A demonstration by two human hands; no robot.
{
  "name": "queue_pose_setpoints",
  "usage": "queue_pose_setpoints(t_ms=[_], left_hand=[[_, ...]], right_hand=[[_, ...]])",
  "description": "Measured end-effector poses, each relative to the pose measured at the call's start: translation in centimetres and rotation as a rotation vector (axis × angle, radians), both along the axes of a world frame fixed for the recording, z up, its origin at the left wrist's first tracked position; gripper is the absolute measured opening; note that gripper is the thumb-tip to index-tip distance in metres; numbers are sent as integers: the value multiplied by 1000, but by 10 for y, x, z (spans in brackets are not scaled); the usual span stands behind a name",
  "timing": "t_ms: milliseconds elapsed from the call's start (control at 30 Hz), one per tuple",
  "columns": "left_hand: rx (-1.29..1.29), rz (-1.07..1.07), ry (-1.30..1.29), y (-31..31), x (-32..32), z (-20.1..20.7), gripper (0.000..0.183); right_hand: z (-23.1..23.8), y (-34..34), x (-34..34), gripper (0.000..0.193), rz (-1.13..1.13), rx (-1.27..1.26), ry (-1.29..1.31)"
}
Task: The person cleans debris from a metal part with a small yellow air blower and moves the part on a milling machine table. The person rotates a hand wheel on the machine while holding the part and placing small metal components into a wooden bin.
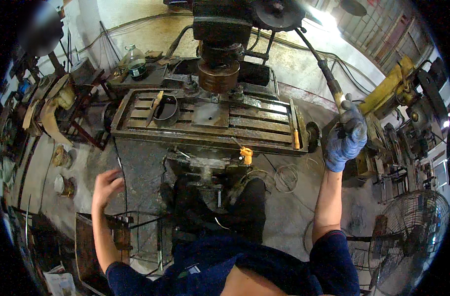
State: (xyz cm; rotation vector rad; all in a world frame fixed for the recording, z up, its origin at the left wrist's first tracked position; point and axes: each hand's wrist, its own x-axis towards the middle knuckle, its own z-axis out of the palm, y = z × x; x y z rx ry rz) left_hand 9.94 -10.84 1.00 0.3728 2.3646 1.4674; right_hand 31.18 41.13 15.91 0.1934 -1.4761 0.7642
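My right hand (348, 130), in a blue-grey glove, is raised at the right and wrapped round the grip end of a long dark lever (328, 76) that comes down from the machine head (222, 24). My bare left hand (108, 188) hangs in the air left of the machine, with loosely bent fingers and nothing in it. Under the round brown spindle (219, 76) lies a flat metal plate (210, 116) with a small dark hole, on the slotted machine table (264, 129). Left of the plate stands a round pan of dark liquid (167, 109), with a wooden-handled brush (157, 101) across its rim.
An orange-handled tool (297, 139) lies at the table's right end. An orange air gun (245, 155) hangs at the front edge. A plastic bottle (135, 64) stands behind left. A large fan (407, 237) is at lower right, a wooden box (94, 246) at lower left.
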Motion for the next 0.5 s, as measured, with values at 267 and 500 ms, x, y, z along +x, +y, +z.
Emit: queue_pose_setpoints(t_ms=[267,500], left_hand=[[-125,608,-4,-225,75,-74,27],[-758,466,222,-412,184,-182,36]], right_hand=[[-19,2,-2,48,-166,-23,-35],[-25,2,-12,40,28,-115,11]])
